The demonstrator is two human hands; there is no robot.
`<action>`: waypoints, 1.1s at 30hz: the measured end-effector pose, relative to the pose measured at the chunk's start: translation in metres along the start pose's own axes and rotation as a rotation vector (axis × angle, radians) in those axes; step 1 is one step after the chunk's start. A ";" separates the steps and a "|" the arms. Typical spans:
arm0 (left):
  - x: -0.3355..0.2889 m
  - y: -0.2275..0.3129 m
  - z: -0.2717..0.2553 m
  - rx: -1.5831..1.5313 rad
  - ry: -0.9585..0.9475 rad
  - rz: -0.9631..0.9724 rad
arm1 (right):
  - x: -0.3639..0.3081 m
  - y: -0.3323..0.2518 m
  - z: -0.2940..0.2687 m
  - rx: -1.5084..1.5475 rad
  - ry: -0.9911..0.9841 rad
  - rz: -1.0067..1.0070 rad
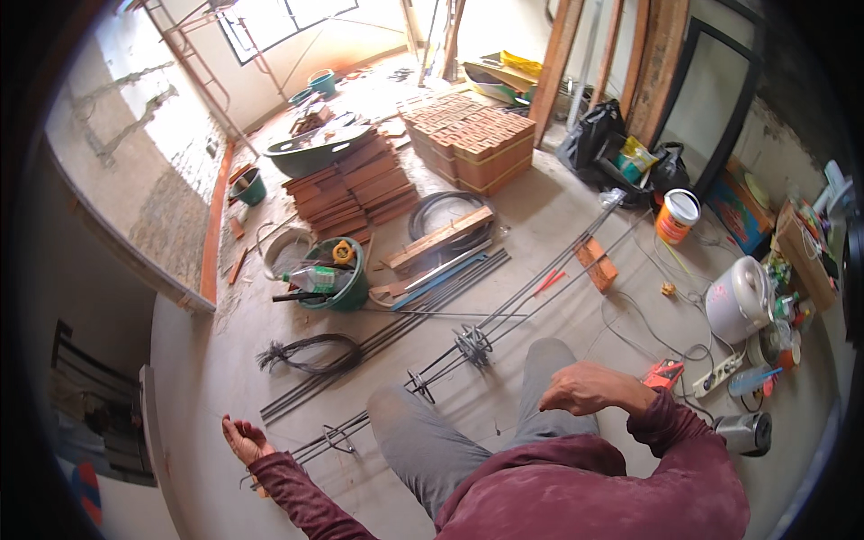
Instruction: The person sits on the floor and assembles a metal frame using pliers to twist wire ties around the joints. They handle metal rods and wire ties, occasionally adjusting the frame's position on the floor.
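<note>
My left hand (245, 439) is beside the near-left ends of long steel rebar rods (360, 421), palm turned up and fingers loosely apart; any thin wire there is too faint to confirm. Above my right thigh hangs my right hand (589, 389), its fingers curled together; what they pinch, if anything, is hidden. The rods run diagonally across the floor in front of my knees. Around them sit a cluster of bent steel stirrups (472, 345) and single stirrups, one (420, 386) by my left knee and another (338, 438) nearer my left hand. An orange brick (596, 264) lies at their far end.
A bundle of dark tie wire (310, 354) and a green bucket of tools (346, 283) lie beyond the rods. Stacked bricks (472, 139) and tiles (351, 184) stand farther back. On my right are a red-and-black tool (663, 373), a power strip (718, 373) and a white container (736, 301).
</note>
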State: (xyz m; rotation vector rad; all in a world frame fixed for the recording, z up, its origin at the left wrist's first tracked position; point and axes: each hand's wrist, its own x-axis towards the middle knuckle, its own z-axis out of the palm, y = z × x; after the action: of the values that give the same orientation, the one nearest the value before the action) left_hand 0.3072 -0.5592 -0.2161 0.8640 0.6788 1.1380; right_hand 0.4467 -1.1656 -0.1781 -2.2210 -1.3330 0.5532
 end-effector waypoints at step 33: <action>-0.162 -0.143 -0.075 -0.579 -0.363 -0.737 | -0.019 -0.044 -0.045 -0.226 0.380 -0.164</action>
State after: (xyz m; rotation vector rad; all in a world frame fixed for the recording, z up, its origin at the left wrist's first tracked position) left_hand 0.2672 -0.7214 -0.3722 0.2568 0.2850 0.4405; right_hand 0.4340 -1.1735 -0.1143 -2.2184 -1.4052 -0.0830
